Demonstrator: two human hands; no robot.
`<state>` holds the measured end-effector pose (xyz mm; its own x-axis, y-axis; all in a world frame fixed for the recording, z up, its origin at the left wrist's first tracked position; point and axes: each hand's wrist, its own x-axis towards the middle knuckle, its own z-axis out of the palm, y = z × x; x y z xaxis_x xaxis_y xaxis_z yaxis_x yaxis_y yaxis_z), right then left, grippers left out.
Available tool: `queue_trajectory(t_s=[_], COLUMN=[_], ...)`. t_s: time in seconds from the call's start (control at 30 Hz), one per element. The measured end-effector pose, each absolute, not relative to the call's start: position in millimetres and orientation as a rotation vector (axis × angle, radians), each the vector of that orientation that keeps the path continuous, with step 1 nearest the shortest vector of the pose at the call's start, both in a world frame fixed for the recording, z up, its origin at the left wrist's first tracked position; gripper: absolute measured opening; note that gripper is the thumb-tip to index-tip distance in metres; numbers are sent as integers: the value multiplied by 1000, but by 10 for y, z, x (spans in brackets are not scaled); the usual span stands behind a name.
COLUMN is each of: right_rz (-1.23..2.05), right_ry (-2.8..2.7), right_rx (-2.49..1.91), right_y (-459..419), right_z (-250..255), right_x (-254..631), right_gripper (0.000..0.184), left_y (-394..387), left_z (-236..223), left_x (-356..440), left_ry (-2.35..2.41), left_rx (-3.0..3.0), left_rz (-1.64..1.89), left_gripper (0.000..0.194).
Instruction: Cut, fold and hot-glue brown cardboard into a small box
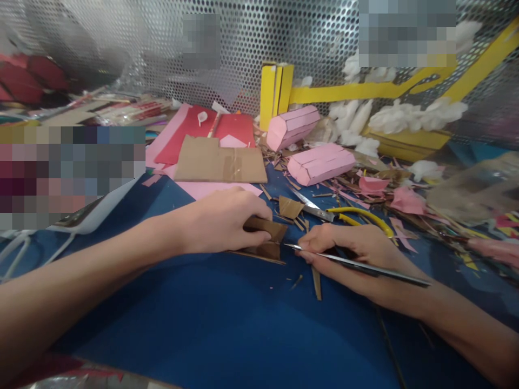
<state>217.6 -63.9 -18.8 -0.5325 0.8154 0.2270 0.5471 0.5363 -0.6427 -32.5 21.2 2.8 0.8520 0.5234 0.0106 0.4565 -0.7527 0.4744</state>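
Blue table (227,319), bare surface toward its near edge. A narrow cardboard sliver (317,283) lies just nearside of the right hand (352,243). That hand's fingers are closed in a pinch, gripping a slim craft knife (365,266) near its blade; handle runs back along the wrist, tip points toward the table's left side. Left hand (223,219) comes in from the left side, fingers curled down and gripping a small brown cardboard piece (278,232), mid-table, its lower edge close to the blue surface. Knife tip just beside the piece's right end; cannot tell whether they touch.

Past the hands: scissors (324,213) with yellow handles, beside a cardboard scrap (290,207). Further on, a flat cardboard sheet (219,162), partly over pink paper. Two pink paper prisms (322,162) lie to its right, among brown and pink offcuts. Behind the sheet, red paper (174,143). Toward the table's far edge, an upright yellow box (267,89); white puffs (397,120) toward the far right corner. Perforated metal screen (243,40) behind everything.
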Motion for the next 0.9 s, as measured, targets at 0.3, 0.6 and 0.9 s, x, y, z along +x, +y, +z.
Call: queue_trajectory(t_s=[0.3,0.6,0.9], right_rz=[740,604,594], right_ry=[-2263,-2262,-2238], right_rx=[-1002,-1097,-1128], right_y=[-654,-649,-631], right_z=[-174,-187,-237], right_x=[2152,2158,2169], right_gripper=[17,14,11], left_y=[215,210,213], left_z=[28,32,33], left_x=[-325,-330,-322], left_ry=[694,708,709], left_rx=[2563,2570,2568], left_rz=[195,195,191], left_gripper=[13,11,10])
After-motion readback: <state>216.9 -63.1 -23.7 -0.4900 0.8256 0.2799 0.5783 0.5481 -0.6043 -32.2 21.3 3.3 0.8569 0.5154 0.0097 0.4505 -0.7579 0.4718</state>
